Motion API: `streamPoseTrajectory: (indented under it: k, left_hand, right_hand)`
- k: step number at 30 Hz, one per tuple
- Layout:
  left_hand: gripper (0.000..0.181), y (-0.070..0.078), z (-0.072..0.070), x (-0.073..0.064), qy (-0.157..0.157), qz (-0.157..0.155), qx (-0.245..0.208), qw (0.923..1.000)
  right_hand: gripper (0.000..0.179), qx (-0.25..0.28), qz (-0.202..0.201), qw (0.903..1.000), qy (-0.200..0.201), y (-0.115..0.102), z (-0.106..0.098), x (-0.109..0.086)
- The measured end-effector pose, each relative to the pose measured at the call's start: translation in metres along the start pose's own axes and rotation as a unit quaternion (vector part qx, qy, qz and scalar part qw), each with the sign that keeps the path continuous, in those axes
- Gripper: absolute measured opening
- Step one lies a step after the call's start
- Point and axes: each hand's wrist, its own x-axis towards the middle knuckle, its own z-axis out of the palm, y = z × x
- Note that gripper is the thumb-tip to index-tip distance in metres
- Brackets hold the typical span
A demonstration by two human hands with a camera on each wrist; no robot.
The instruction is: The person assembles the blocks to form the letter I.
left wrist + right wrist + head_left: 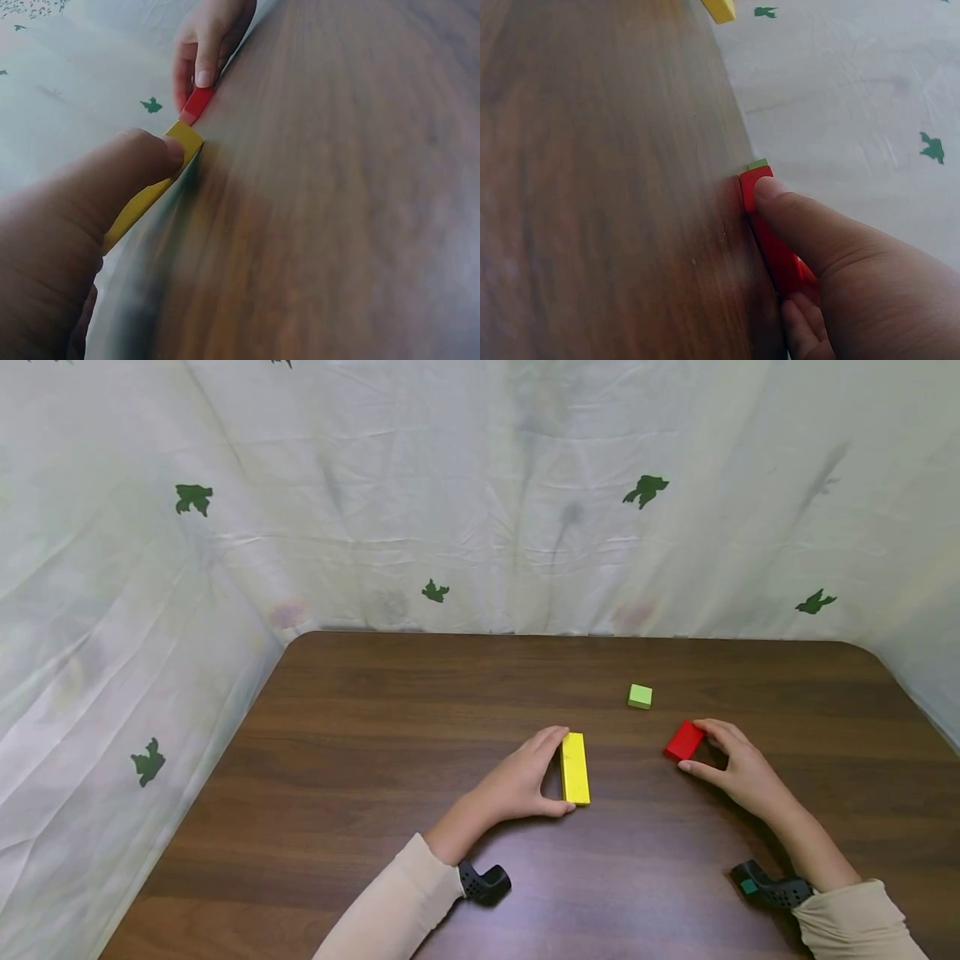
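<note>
My left hand [517, 781] grips a long yellow block [575, 768] by its two ends, thumb at the near end and fingers at the far one. To its right, my right hand [738, 768] pinches a shorter red block [684, 742] between thumb and fingers, the block turned at a slant. Beyond both hands, a small light green block [640, 697] sits on the table. In the left wrist view the thumb presses the end of the yellow block [184, 136]. The right wrist view shows the thumb on the red block [776, 247], with the green block [757, 163] peeking out behind.
The brown wooden table [360, 710] has rounded far corners. A pale curtain [480, 493] with green leaf-like patches hangs behind it and along the left side. Each wrist wears a black camera mount, one on the left [486, 883] and one on the right [771, 887].
</note>
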Motion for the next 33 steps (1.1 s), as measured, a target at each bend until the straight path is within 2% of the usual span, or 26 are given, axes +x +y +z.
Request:
streamPoseTrajectory:
  k: [11, 20, 33]
  left_hand:
    - [0.095, -0.0027, 0.0014, -0.0037, -0.012, -0.012, -0.011, 0.9998]
    - [0.085, -0.0059, 0.0028, -0.0044, -0.018, -0.007, -0.017, 0.9997]
    - [0.083, -0.0049, 0.0016, -0.0039, -0.032, -0.019, -0.014, 0.9992]
  right_hand:
    - [0.066, 0.000, 0.000, 1.0000, 0.000, 0.0003, 0.0012, -0.0003]
    - [0.067, -0.004, -0.002, 1.0000, 0.003, 0.0006, 0.0017, 0.0004]
    - [0.070, 0.005, 0.004, 1.0000, 0.004, 0.0002, 0.0005, 0.0008]
